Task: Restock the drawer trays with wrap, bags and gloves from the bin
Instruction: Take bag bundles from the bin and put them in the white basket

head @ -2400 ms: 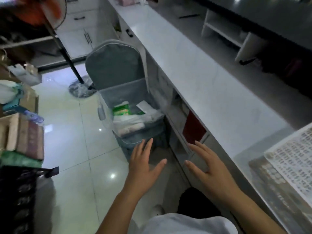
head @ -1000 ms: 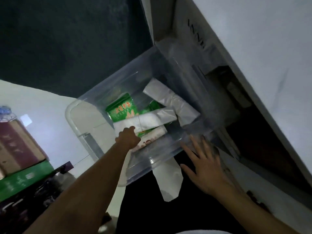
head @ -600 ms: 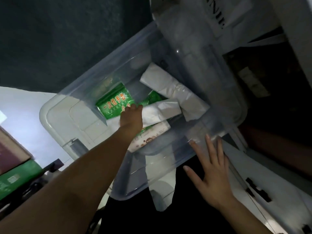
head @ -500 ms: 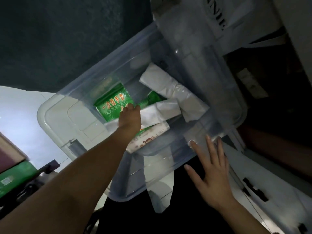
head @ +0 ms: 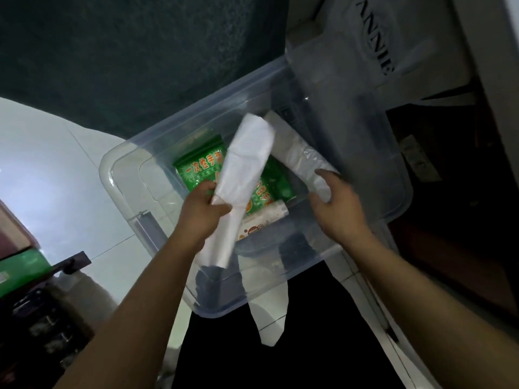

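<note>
Bin (head: 126, 175): green packs (head: 200, 164); L hand (head: 202, 211) clamps white roll (head: 244, 164), R hand (head: 334, 203) grips bag bundle (head: 303, 155).

A clear plastic bin (head: 387, 175) holds green glove packets (head: 200, 164), a white roll (head: 264, 219) and folded white bags (head: 302, 151); another white bag bundle (head: 244, 161) is raised, tilted.

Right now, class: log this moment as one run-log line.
left hand: lifting white bag roll | right hand: on second white roll | green glove packs: in bin | trays: not in view
</note>
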